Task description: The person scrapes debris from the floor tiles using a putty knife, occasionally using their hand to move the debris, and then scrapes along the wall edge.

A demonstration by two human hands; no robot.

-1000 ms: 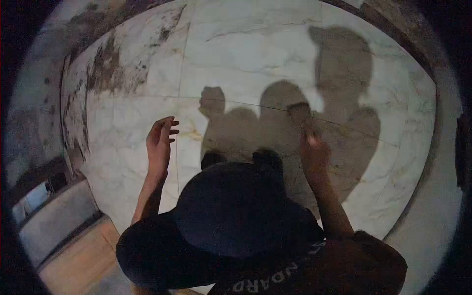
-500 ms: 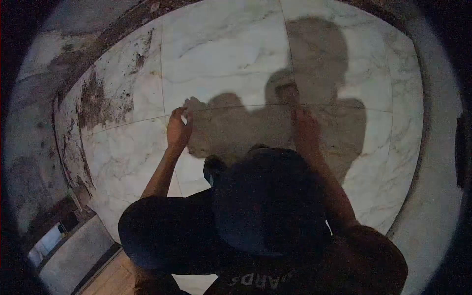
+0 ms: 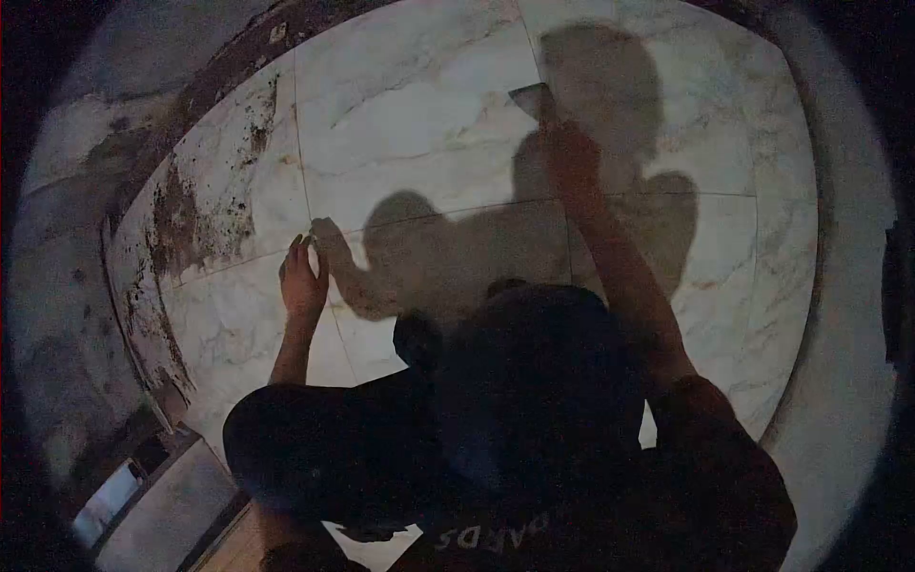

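My left hand (image 3: 303, 276) is at the left with its fingers stretched forward and apart. Its fingertips are right by the crossing of two tile joints, beside the hand's own shadow. My right hand (image 3: 570, 157) reaches farther out, wrapped round a putty knife (image 3: 532, 98) whose dark, wide blade points away over the floor. Beneath both hands spread large white marbled tiles (image 3: 410, 86) with thin joints. Most of the handle is hidden in my fist.
Dark, crumbly dirt (image 3: 191, 214) stains the tiles at the left. A rough grey strip (image 3: 86, 219) runs along the left edge, another grey surface (image 3: 853, 286) along the right. A grey slab (image 3: 167, 515) lies at lower left. My knee (image 3: 315, 448) and shadow cover the middle.
My right hand has moved forward, bringing the putty knife's blade out of the shadow. My left hand has shifted left and slightly back toward me.
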